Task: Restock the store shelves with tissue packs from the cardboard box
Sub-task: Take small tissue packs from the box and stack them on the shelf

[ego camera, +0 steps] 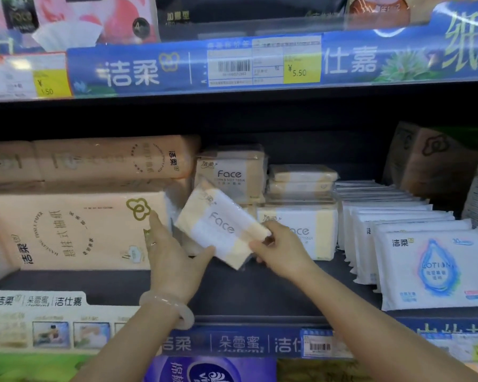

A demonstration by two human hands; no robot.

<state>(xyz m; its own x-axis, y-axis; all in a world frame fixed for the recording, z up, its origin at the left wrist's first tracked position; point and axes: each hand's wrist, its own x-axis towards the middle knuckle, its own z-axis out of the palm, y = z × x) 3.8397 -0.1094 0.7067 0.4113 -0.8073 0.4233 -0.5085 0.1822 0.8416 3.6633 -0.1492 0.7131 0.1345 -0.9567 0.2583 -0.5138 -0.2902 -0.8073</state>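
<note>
Tissue pack (221, 227), a white-and-cream "Face" pack, is held in the air just in front of the middle shelf (260, 288), between the peach hanging-tissue packs (75, 230) on the left and the stacked Face packs (301, 230) on the right. The right hand (282, 249) pinches its lower right end, fingers curled round the edge; the left hand (174, 257) supports the lower left side, thumb against the pack and fingers fairly straight, touching the peach pack beside it. The pack is tilted: its long axis runs from upper left down to lower right, printed face toward the camera, the upper end leaning toward the back of the shelf. Restocking looks part-way through: several Face packs already stand stacked, while this one is not yet set down and bare shelf shows in front. The cardboard box is out of view, so how many packs remain cannot be told.
</note>
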